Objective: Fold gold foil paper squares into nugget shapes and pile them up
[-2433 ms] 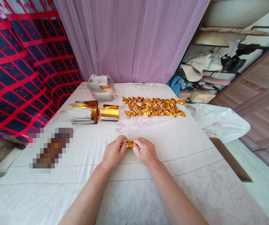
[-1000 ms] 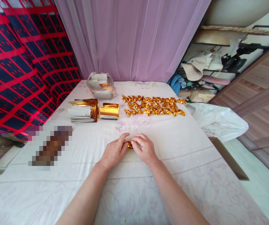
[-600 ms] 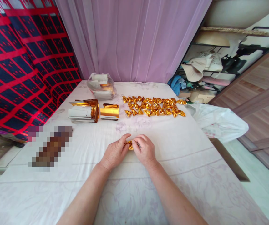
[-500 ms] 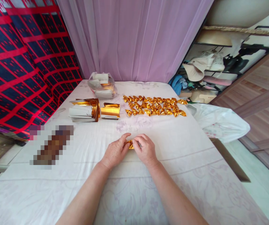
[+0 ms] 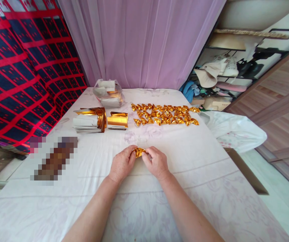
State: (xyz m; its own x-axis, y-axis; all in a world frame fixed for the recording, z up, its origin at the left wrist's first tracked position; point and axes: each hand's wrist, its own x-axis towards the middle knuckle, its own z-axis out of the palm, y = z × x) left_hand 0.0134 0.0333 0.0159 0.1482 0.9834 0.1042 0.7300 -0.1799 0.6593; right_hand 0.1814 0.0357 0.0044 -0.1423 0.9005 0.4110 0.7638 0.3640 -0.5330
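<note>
I'm watching both hands working 1 small gold foil piece (image 5: 139, 152) at the near middle of the tabletop (image 5: 197, 158), just above the white cloth. The left hand (image 5: 121, 163) is pinching its left end between thumb and fingertips; the right hand (image 5: 156, 162) is pinching the right end the same way. Both hands are grasping the same piece, knuckles almost touching.

I'm reading this as the shaping step: the foil is already folded small and is being pulled and creased into the same winged form as the finished gold pieces (image 5: 165, 114) lying in rows at the far middle. The next move, I'm judging, is calling for a light, even squeeze at both tips so the thin foil is not tearing or flattening.

Compared with 0.5 s ago, the foil is showing more: the fingers are opening off it slightly and the piece is sitting higher between the fingertips, where before the left fingers were covering most of it. The head view is sitting a touch differently too.

Further off, the stack of gold sheets (image 5: 117, 120) and the white-backed bundle (image 5: 89, 121) are lying far left, with the clear bag (image 5: 108, 92) beyond them, all unchanged.
</note>
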